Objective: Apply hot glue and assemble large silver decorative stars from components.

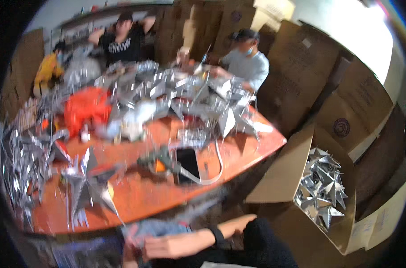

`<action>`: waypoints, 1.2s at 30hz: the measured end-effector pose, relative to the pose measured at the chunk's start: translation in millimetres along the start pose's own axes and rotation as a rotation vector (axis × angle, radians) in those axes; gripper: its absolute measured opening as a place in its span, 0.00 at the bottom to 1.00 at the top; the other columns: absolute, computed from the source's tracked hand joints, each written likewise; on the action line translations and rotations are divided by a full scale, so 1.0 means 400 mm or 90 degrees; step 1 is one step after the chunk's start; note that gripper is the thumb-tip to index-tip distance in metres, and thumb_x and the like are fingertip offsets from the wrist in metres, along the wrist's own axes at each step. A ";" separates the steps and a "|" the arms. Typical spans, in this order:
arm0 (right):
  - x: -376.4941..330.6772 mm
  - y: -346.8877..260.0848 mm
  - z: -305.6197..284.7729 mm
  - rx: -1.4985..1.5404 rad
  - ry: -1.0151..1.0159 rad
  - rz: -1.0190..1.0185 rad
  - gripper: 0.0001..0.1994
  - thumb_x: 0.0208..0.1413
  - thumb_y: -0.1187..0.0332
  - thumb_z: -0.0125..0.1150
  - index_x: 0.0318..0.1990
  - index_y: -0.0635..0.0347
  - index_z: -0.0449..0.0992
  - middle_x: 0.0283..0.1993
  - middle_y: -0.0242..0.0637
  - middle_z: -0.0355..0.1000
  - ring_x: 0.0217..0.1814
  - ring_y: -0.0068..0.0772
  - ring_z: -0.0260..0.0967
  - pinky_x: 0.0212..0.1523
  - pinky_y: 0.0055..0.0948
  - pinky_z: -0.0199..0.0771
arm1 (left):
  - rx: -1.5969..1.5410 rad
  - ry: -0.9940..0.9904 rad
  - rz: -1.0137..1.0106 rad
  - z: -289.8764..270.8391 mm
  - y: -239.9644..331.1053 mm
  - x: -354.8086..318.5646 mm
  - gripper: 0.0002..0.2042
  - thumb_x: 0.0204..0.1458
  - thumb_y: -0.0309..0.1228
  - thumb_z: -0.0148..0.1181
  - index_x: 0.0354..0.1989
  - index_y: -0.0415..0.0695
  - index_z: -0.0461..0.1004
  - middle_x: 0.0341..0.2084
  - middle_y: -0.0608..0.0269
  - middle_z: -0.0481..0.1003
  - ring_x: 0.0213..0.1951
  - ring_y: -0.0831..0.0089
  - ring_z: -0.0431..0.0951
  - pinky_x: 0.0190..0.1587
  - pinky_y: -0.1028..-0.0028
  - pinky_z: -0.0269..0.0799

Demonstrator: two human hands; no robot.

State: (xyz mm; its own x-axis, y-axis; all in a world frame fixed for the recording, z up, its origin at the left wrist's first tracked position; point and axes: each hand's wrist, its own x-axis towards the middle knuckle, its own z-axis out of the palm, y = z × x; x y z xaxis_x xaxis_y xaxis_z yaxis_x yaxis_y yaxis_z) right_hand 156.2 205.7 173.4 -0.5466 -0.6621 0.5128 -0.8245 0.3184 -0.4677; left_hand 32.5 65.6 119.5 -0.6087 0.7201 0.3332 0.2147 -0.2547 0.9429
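Silver star [87,185] above left hand [138,248]

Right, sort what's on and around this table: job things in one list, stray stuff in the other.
Job in hand:
silver foil stars heaped on the table
single silver star near the front edge
glue gun
open carton of finished stars

Just lying about:
phone
white cable
orange bag
stacked cardboard boxes

A glue gun [160,161] and a phone [188,163] lay side by side near the middle of the surface [158,196], the phone to the right. A foil star [84,185] stood at the surface's left front. Right of the surface, an open carton [292,174] held more stars [323,187]. Stacked boxes [328,76] stood behind.
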 end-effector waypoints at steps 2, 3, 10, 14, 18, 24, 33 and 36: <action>0.028 0.003 0.007 0.040 -0.060 0.018 0.12 0.47 0.73 0.45 0.41 0.66 0.62 0.39 0.44 0.61 0.46 0.43 0.61 0.47 0.34 0.64 | 0.070 0.060 -0.051 -0.015 -0.066 -0.094 0.22 0.57 0.39 0.41 0.57 0.41 0.53 0.52 0.49 0.60 0.31 0.77 0.72 0.31 0.78 0.71; 0.032 0.008 0.019 0.081 -0.034 0.041 0.12 0.47 0.73 0.46 0.41 0.66 0.63 0.38 0.43 0.61 0.45 0.43 0.62 0.45 0.34 0.65 | 0.122 0.093 -0.073 -0.083 -0.110 -0.234 0.23 0.57 0.39 0.41 0.58 0.41 0.52 0.54 0.48 0.60 0.32 0.77 0.72 0.31 0.78 0.71; 0.029 -0.005 0.013 0.052 0.013 0.144 0.08 0.47 0.77 0.52 0.37 0.65 0.65 0.37 0.44 0.64 0.43 0.43 0.65 0.42 0.33 0.67 | -0.270 0.332 -0.275 -0.095 -0.009 -0.089 0.23 0.58 0.49 0.37 0.57 0.47 0.56 0.50 0.60 0.66 0.19 0.87 0.54 0.24 0.88 0.57; 0.011 -0.002 0.026 0.086 0.004 0.174 0.07 0.48 0.78 0.54 0.35 0.65 0.65 0.37 0.43 0.66 0.40 0.43 0.67 0.40 0.33 0.69 | -0.353 0.272 -0.236 -0.086 -0.003 -0.067 0.24 0.58 0.49 0.37 0.54 0.44 0.60 0.45 0.64 0.69 0.15 0.90 0.50 0.22 0.88 0.56; 0.004 -0.001 0.003 0.092 0.018 0.215 0.08 0.47 0.80 0.54 0.35 0.65 0.65 0.36 0.42 0.67 0.38 0.42 0.68 0.38 0.33 0.70 | -0.409 0.282 -0.266 -0.084 -0.028 -0.047 0.21 0.58 0.47 0.39 0.48 0.42 0.66 0.36 0.73 0.71 0.14 0.90 0.49 0.20 0.88 0.53; -0.003 0.029 -0.090 0.189 0.084 0.316 0.08 0.45 0.83 0.54 0.33 0.63 0.66 0.36 0.41 0.71 0.40 0.37 0.70 0.40 0.31 0.71 | -0.507 0.273 -0.263 -0.097 -0.059 -0.054 0.20 0.57 0.45 0.43 0.48 0.41 0.65 0.18 0.80 0.57 0.12 0.91 0.50 0.16 0.89 0.50; 0.148 0.216 -0.237 0.246 0.259 0.320 0.03 0.54 0.75 0.52 0.35 0.64 0.66 0.34 0.33 0.67 0.36 0.20 0.65 0.40 0.20 0.66 | -0.576 0.219 -0.205 -0.094 -0.048 -0.058 0.13 0.58 0.41 0.44 0.40 0.45 0.66 0.20 0.77 0.60 0.13 0.90 0.49 0.15 0.87 0.46; 0.232 0.309 -0.238 0.237 0.215 0.320 0.05 0.54 0.74 0.54 0.35 0.65 0.67 0.33 0.31 0.67 0.36 0.17 0.65 0.39 0.18 0.66 | -0.561 0.238 -0.258 -0.094 -0.043 -0.047 0.13 0.58 0.42 0.43 0.39 0.45 0.66 0.17 0.77 0.57 0.12 0.90 0.49 0.15 0.87 0.45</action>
State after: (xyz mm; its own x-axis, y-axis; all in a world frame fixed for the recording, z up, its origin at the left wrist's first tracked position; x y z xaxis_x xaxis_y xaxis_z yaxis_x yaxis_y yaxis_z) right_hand -10.3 248.0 231.8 -0.9129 -0.2295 0.3375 -0.3888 0.2374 -0.8902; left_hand 11.6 32.0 96.8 -0.7415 0.6485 -0.1718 -0.6011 -0.5284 0.5996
